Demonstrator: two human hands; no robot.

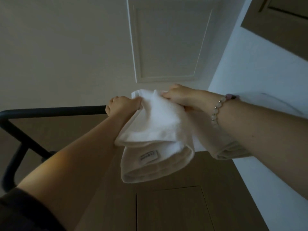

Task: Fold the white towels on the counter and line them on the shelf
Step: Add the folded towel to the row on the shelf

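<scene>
Dark sleeve (16,212) and bare forearm, nearest the lens, lead up to the left hand (122,105), whose fingers are curled tight round one upper corner of the white towel (155,129). Right hand (179,97), wearing a beaded bracelet (216,110), grips the opposite upper corner, fingers closed on the cloth. Towel hangs below and between the two sets of fingers, doubled over, its sewn label (148,157) showing on the lower layer; it rests on no surface seen. Black rail (50,112), possibly part of the shelf, runs just behind the left knuckles; contact cannot be told. Panelled door (166,44) lies beyond the fingertips. Counter not in view.

Risk: the lower layers hang free, held only from the top. A slackened grip on either side would likely let the fold fall open or the towel drop. Carried too close to the rail, the hanging edge could catch on it and drag the layers out of line.
</scene>
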